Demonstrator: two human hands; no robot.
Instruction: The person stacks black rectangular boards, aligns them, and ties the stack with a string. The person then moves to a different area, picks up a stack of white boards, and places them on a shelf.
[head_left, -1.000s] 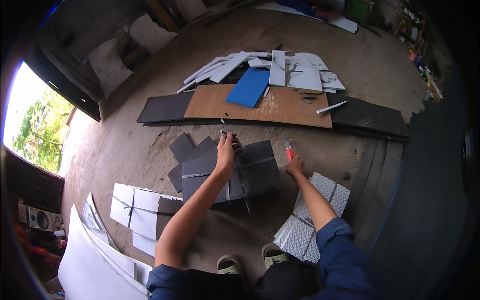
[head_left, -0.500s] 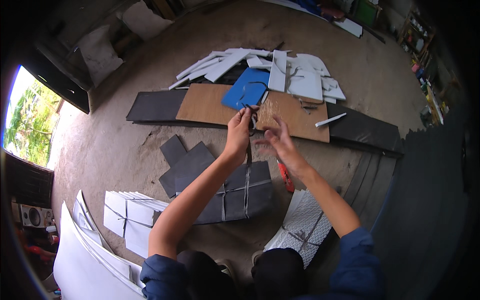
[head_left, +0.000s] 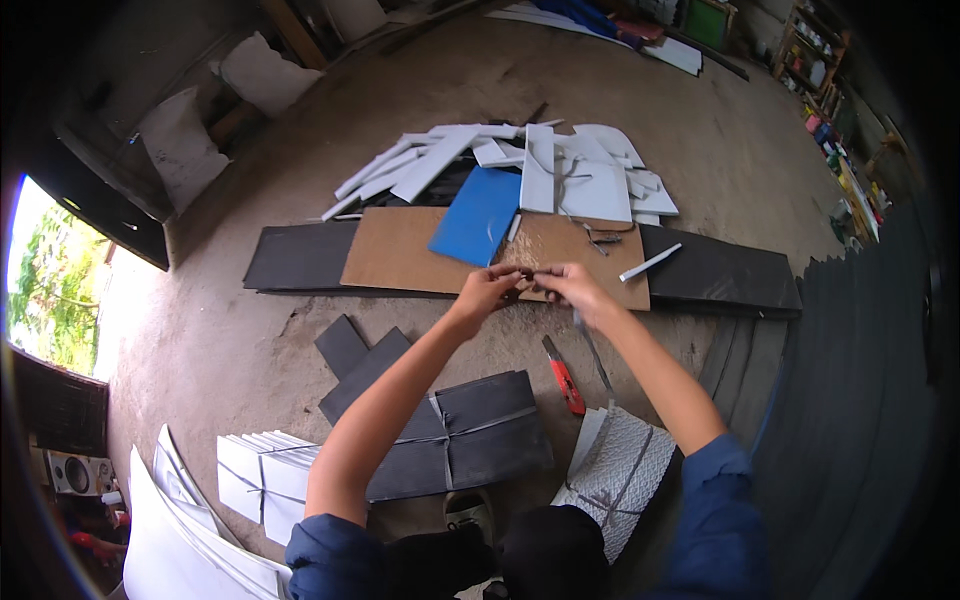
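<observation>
gap: floor (head_left: pixel 505 345) between brown board (head_left: pixel 390 248) and black bundle (head_left: pixel 500 440) | obstacle: red cutter (head_left: pixel 566 380) at right

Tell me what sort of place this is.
Likely a workshop: a red cutter and a tied dark bundle lie on the rough floor, and a crowded shelf stands at the far right.

At 12 o'clock, a blue sheet (head_left: pixel 475 215) stands out against a brown board (head_left: pixel 395 245) streaked with pale scuffs and a pile of white pieces (head_left: pixel 600 190). A grey strip (head_left: pixel 594 355) shows at 4 o'clock; between 4 and 5, a red cutter (head_left: pixel 566 388) flares near a white stack (head_left: pixel 645 455) with an embossed, crinkled pattern. At 6, grey ties (head_left: pixel 447 437) draw a cross on a charcoal bundle (head_left: pixel 500 450), with a white bundle (head_left: pixel 238 465) at 8. Navy sleeves (head_left: pixel 715 500) colour 4 and 7.
</observation>
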